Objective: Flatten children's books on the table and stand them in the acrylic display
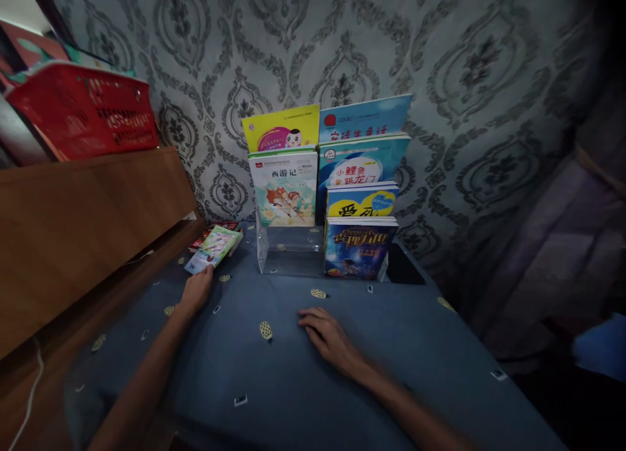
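Thin pic bk (215,246) atop a few other bks (197,243), L hand (197,289) at its near corner

Closed pb, cover up. Cover mostly pale green & white w/ a colorful illus.; light-blue area at the near-L end w/ whitish marks, too small to read. Lies approx. flat, set diagonally, long sides running from near L to far R. Near end juts out past the bks below; L hand's fingers pinch its near R corner.

Bks below: also lying down, mostly hidden. Red & dark cover shows along the far & L sides, pale edge on the R. All on blue-gray cloth (283,379), L of the clear stand (261,255) & apart from it.
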Demonstrator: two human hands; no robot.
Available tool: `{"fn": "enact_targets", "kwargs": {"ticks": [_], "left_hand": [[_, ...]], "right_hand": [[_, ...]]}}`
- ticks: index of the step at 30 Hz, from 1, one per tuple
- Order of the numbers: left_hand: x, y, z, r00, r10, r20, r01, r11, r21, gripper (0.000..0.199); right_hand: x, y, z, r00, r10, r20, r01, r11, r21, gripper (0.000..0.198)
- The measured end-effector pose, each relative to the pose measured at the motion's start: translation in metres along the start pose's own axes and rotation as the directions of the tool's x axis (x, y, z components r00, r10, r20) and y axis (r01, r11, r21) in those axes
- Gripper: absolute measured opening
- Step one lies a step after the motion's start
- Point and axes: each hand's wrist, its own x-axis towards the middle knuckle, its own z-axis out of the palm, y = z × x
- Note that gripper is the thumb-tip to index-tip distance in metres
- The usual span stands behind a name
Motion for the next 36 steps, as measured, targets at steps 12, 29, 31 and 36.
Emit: {"fn": "enact_targets", "kwargs": {"ticks": [12,29,31,36], "left_hand": [[-0.061,-0.029,0.017,0.996,0.062,0.058,-0.047,0.973,-0.227,0.065],[-0.087,-0.02,0.042,0.952,-0.306,-0.005,0.281,0.882,-0.378,0.048],[-0.082,-0.01,0.044,0.942,-0.336,-0.013,0.318,0.903,-0.288,0.056],[-0.073,-0.008,0.054,0.96,-0.277,-0.032,0.262,0.934,-0.243,0.054]], "right_hand": [[0.002,-0.003,-0.002,1.0,-0.02,0.01,0.02,1.0,0.01,0.03],[0.001,-0.003,-0.002,1.0,-0.008,0.013,0.008,1.0,-0.006,0.027],[0.0,-0.002,-0.001,1.0,-0.015,0.008,0.015,1.0,-0.002,0.027],[0.0,0.0,0.0,1.0,-0.025,0.011,0.025,1.0,-0.006,0.028]]}}
